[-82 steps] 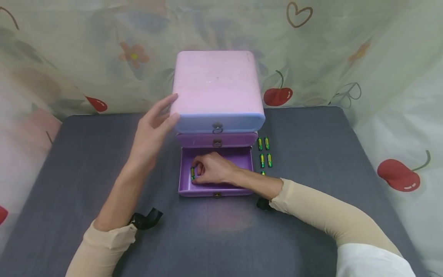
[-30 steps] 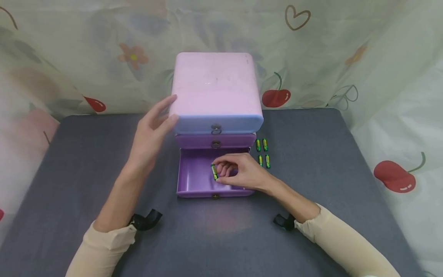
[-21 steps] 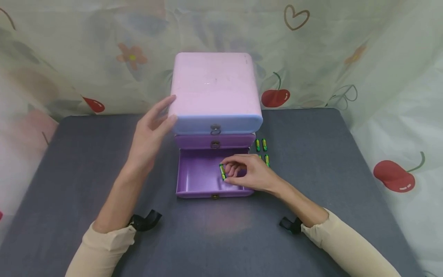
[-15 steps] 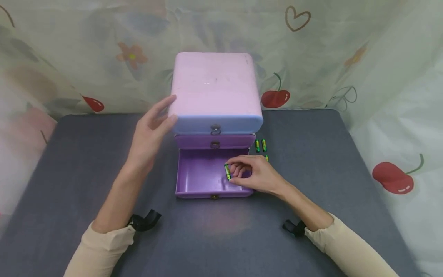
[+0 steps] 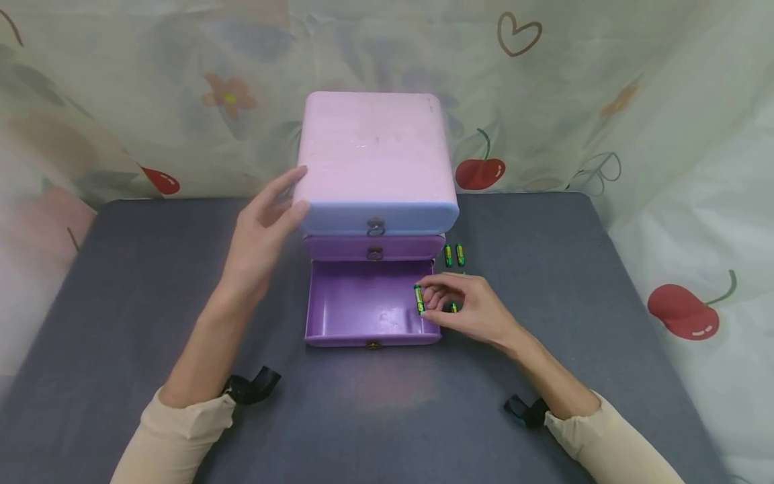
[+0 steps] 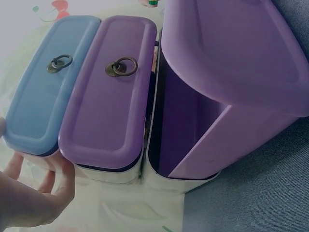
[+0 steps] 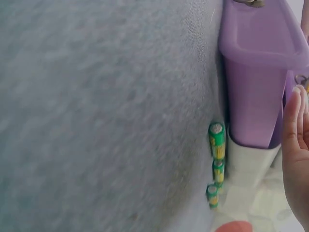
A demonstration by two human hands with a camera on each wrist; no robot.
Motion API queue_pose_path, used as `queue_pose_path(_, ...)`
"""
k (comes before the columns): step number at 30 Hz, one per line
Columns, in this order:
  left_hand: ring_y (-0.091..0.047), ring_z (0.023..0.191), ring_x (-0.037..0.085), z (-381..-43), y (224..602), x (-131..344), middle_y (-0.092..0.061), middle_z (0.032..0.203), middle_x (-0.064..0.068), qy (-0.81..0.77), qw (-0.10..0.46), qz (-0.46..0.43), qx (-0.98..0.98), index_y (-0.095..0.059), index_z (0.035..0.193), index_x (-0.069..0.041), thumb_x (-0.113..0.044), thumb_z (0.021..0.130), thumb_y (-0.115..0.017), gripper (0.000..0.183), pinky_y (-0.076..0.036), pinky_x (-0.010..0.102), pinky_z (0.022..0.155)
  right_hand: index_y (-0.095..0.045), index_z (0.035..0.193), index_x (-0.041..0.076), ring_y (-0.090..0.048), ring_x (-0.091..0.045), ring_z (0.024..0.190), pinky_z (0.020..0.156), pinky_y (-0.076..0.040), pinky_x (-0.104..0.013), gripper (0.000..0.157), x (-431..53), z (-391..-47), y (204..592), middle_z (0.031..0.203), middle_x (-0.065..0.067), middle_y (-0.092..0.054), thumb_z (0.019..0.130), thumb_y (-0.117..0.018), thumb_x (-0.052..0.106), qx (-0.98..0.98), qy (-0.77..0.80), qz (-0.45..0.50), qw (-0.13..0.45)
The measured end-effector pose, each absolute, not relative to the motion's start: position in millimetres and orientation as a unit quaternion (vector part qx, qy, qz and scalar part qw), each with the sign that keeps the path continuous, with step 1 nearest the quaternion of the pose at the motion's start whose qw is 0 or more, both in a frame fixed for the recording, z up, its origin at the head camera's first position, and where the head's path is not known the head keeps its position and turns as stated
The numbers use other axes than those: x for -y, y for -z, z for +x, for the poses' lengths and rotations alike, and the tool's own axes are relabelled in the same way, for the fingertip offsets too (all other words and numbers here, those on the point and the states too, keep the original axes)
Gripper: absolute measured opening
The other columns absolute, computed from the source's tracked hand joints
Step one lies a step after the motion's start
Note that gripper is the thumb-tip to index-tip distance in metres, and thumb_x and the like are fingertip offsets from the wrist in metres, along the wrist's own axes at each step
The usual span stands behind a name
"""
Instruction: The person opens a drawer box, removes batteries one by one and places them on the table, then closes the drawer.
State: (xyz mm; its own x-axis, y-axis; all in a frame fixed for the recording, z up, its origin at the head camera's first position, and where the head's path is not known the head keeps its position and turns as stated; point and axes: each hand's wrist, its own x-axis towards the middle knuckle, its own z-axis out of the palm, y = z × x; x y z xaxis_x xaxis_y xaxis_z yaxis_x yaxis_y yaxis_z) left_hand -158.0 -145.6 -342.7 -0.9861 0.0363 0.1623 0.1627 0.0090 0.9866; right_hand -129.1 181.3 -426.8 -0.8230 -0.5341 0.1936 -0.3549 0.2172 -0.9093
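A small chest of drawers [image 5: 375, 148] with a pink top stands on the table, its bottom purple drawer [image 5: 345, 302] pulled out. My left hand [image 5: 256, 235] touches the chest's left side near the front corner with spread fingers. Between thumb and fingertip, my right hand [image 5: 478, 306] pinches a green-and-yellow battery [image 5: 419, 300] above the drawer's right end. To the right of the chest lie other batteries [image 5: 460, 255], some partly behind my right hand. The right wrist view shows a row of batteries [image 7: 217, 141] beside the open drawer [image 7: 256, 96].
Above the open drawer are a purple drawer [image 5: 387, 248] and a blue drawer [image 5: 338, 218], both closed, with ring pulls. A dark grey cloth covers the table [image 5: 375, 423]. A patterned curtain [image 5: 375, 47] hangs behind.
My right hand has lifted the battery from the left end of the bottom drawer and carried it rightward to the drawer's right side. My left hand stays on the chest.
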Motion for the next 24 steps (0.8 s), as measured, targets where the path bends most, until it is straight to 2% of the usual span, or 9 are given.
queue_pose_path(9, -0.045, 0.134, 0.025, -158, 343, 145, -0.045, 0.151, -0.005, 0.703, 0.045, -0.065, 0.707, -0.054, 0.144, -0.023, -0.025, 0.096, -0.067, 0.050, -0.029, 0.049, 0.114, -0.067, 0.119, 0.001, -0.064, -0.019, 0.081, 0.075, -0.055, -0.027, 0.041, -202, -127, 438, 0.095, -0.008, -0.068, 0.080, -0.081, 0.001, -0.781, 0.557, -0.278, 0.058)
queue_pose_path(18, -0.045, 0.134, 0.024, -157, 343, 144, -0.043, 0.152, -0.005, 0.701, 0.043, -0.066, 0.709, -0.053, 0.145, -0.024, -0.025, 0.097, -0.067, 0.050, -0.029, 0.049, 0.114, -0.066, 0.119, -0.002, -0.065, -0.018, 0.079, 0.074, -0.055, -0.025, 0.044, -223, -120, 443, 0.095, -0.010, -0.068, 0.078, -0.080, -0.007, -0.792, 0.554, -0.251, 0.043)
queue_pose_path(24, -0.046, 0.133, 0.024, -157, 343, 144, -0.045, 0.151, -0.004, 0.705, 0.046, -0.064, 0.705, -0.054, 0.144, -0.023, -0.024, 0.096, -0.067, 0.049, -0.032, 0.046, 0.112, -0.066, 0.120, -0.002, -0.066, -0.017, 0.079, 0.073, -0.055, -0.024, 0.045, -236, -118, 445, 0.095, -0.009, -0.069, 0.078, -0.080, -0.007, -0.804, 0.545, -0.234, 0.040)
